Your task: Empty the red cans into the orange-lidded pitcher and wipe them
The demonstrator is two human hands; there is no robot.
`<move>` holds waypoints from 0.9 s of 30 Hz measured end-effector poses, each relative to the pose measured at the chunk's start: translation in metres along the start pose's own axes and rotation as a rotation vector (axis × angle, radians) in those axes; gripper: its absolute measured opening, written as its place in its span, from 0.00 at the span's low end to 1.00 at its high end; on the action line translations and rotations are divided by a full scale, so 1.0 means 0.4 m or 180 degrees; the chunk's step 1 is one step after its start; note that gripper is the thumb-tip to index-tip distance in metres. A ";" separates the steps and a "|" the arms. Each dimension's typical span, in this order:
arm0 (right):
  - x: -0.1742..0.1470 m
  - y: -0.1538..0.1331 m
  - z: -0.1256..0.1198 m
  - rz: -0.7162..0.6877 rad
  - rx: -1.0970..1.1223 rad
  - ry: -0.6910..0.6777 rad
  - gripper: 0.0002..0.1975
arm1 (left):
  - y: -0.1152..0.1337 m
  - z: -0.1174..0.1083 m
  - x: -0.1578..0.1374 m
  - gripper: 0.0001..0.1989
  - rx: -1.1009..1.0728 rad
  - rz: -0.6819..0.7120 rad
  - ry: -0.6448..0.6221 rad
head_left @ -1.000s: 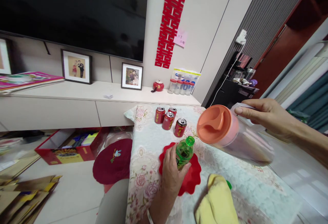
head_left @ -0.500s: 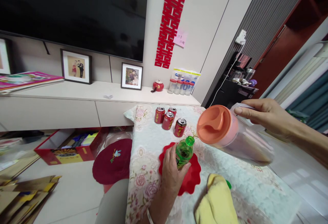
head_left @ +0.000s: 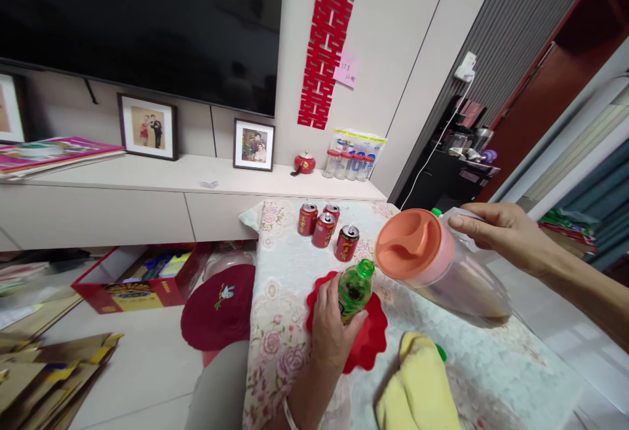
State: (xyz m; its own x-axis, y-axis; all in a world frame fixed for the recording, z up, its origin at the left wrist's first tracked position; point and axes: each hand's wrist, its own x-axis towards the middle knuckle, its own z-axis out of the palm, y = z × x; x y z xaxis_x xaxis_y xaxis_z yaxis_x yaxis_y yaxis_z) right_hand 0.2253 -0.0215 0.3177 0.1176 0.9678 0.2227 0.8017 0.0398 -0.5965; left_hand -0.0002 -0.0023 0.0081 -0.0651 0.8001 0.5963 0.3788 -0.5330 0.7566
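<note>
My left hand (head_left: 334, 328) is wrapped round a green plastic bottle (head_left: 356, 291), uncapped and upright over a red scalloped plate (head_left: 369, 345). In my right hand (head_left: 501, 230) is the handle of a clear pitcher (head_left: 466, 286) with an orange lid (head_left: 409, 243). The pitcher is tipped toward the left, with brown liquid lying in its lower part. Its lid is just right of the bottle's mouth, apart from it; no stream of liquid shows between them. Several red drink cans (head_left: 348, 244) stand behind the bottle.
A yellow cloth (head_left: 417, 384) lies at the table's front, with a green cap (head_left: 441, 352) beside it. The flowered tablecloth (head_left: 275, 325) covers the table. Left of it is a stool with a dark red cover (head_left: 216, 312). Jars with red lids (head_left: 339, 165) stand on the white cabinet (head_left: 196, 174).
The pitcher has shifted slightly left and down, its base still lower than a level hold. A green bit now shows behind its handle. My left hand keeps its hold on the bottle.
</note>
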 end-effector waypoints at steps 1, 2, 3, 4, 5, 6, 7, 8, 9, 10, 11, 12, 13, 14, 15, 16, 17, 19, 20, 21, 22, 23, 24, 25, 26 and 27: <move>0.000 0.009 0.004 0.0028 0.0085 0.0022 0.37 | 0.000 0.001 0.000 0.38 -0.0017 0.0004 -0.0013; 0.001 0.016 0.007 0.0063 0.0210 0.0052 0.36 | -0.001 0.001 0.000 0.38 -0.0023 0.0007 -0.0028; 0.002 0.023 0.011 0.0103 0.0352 0.0075 0.36 | -0.001 0.001 0.000 0.38 -0.0014 0.0005 -0.0035; 0.003 0.028 0.014 0.0144 0.0497 0.0090 0.35 | -0.001 0.001 0.000 0.38 0.0000 0.0000 -0.0035; 0.005 0.033 0.018 0.0182 0.0633 0.0102 0.34 | -0.001 0.000 0.000 0.38 0.0012 -0.0004 -0.0041; 0.006 0.038 0.023 0.0214 0.0754 0.0118 0.34 | 0.000 -0.001 0.000 0.37 0.0018 -0.0013 -0.0051; 0.006 0.043 0.028 0.0235 0.0861 0.0134 0.34 | 0.000 -0.002 0.001 0.36 0.0011 -0.0024 -0.0067; 0.006 0.049 0.032 0.0247 0.0969 0.0162 0.35 | 0.001 -0.004 0.002 0.36 -0.0007 -0.0032 -0.0090; 0.005 0.056 0.037 0.0260 0.1098 0.0201 0.36 | 0.002 -0.006 0.003 0.36 -0.0029 -0.0037 -0.0120; 0.003 0.065 0.041 0.0273 0.1235 0.0246 0.36 | 0.002 -0.008 0.005 0.36 -0.0047 -0.0031 -0.0141; 0.000 0.074 0.043 0.0286 0.1370 0.0299 0.37 | 0.002 -0.010 0.006 0.36 -0.0059 -0.0019 -0.0155; -0.003 0.086 0.045 0.0299 0.1498 0.0358 0.38 | 0.001 -0.011 0.007 0.36 -0.0071 -0.0006 -0.0163; -0.006 0.099 0.047 0.0310 0.1617 0.0425 0.37 | 0.000 -0.013 0.008 0.36 -0.0081 0.0002 -0.0171; -0.009 0.114 0.048 0.0318 0.1728 0.0496 0.37 | -0.001 -0.014 0.008 0.35 -0.0090 0.0000 -0.0188; -0.012 0.132 0.050 0.0324 0.1833 0.0574 0.37 | -0.001 -0.015 0.009 0.35 -0.0099 -0.0008 -0.0204; -0.015 0.151 0.053 0.0329 0.1931 0.0654 0.36 | -0.002 -0.015 0.009 0.34 -0.0106 -0.0018 -0.0217; -0.018 0.172 0.058 0.0331 0.2024 0.0739 0.35 | -0.003 -0.015 0.009 0.34 -0.0109 -0.0033 -0.0223; -0.023 0.222 0.075 0.0319 0.2194 0.0929 0.34 | -0.004 -0.013 0.009 0.34 -0.0107 -0.0059 -0.0209; -0.026 0.250 0.089 0.0298 0.2273 0.1037 0.33 | -0.004 -0.013 0.009 0.33 -0.0099 -0.0071 -0.0189; -0.029 0.279 0.104 0.0267 0.2353 0.1155 0.33 | -0.003 -0.012 0.009 0.33 -0.0087 -0.0083 -0.0167; -0.031 0.310 0.122 0.0237 0.2435 0.1252 0.32 | -0.003 -0.012 0.009 0.33 -0.0074 -0.0092 -0.0156; -0.034 0.341 0.142 0.0209 0.2512 0.1339 0.31 | -0.002 -0.013 0.009 0.33 -0.0058 -0.0094 -0.0152; -0.035 0.373 0.164 0.0192 0.2582 0.1419 0.29 | -0.001 -0.014 0.010 0.33 -0.0041 -0.0095 -0.0151; -0.036 0.403 0.186 0.0191 0.2651 0.1479 0.26 | 0.000 -0.016 0.010 0.33 -0.0020 -0.0098 -0.0151; -0.036 0.431 0.209 0.0200 0.2721 0.1545 0.22 | 0.001 -0.018 0.010 0.33 0.0004 -0.0107 -0.0154; -0.036 0.458 0.231 0.0219 0.2783 0.1603 0.18 | 0.002 -0.020 0.011 0.33 0.0031 -0.0110 -0.0177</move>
State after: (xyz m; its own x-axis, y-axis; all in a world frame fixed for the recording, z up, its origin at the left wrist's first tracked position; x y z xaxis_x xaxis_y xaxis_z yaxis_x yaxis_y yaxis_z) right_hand 0.3162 -0.0050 0.1340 0.5430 0.7653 0.3456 0.0970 0.3516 -0.9311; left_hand -0.0076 -0.0015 0.0133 -0.0271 0.8321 0.5539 0.3863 -0.5024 0.7736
